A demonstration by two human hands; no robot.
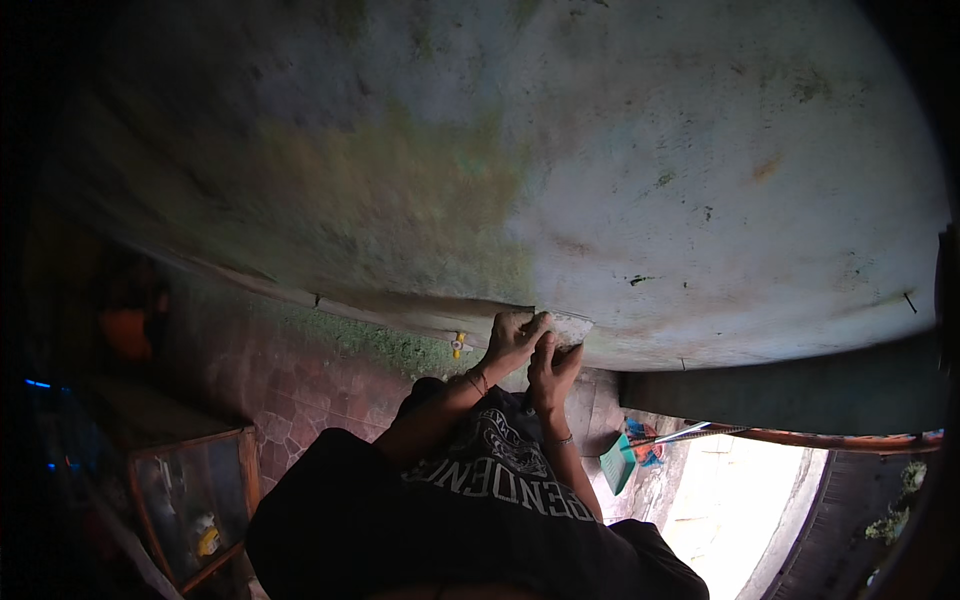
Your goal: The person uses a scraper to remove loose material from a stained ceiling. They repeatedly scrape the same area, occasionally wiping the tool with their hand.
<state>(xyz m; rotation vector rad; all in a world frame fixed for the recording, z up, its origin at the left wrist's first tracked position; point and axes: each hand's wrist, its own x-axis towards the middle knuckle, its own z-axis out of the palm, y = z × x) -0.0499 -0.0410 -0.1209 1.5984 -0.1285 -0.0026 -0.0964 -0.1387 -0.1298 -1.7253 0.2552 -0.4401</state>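
Observation:
A small flat piece with a pale, speckled face [573, 328] is held between my hands, close against a stained plaster wall [637, 225]. My left hand [514, 337] grips its near-left part, with the thumb on the pale face. Just beside it my right hand [555, 369] holds the lower edge, fingers curled under. The two hands nearly touch. What the piece is made of I cannot tell. Bits of nail stick out of the wall, one of them at the right [910, 302]. A yellow-and-white tap [458, 345] shows below the wall, left of my hands.
At the lower left stands a wood-framed glass cabinet [244, 465]. A green dustpan [618, 465] lies on the floor to the right, near a blue-and-red item [645, 442]. Bright light falls through an opening at the lower right. An orange object [126, 334] is dim at the far left.

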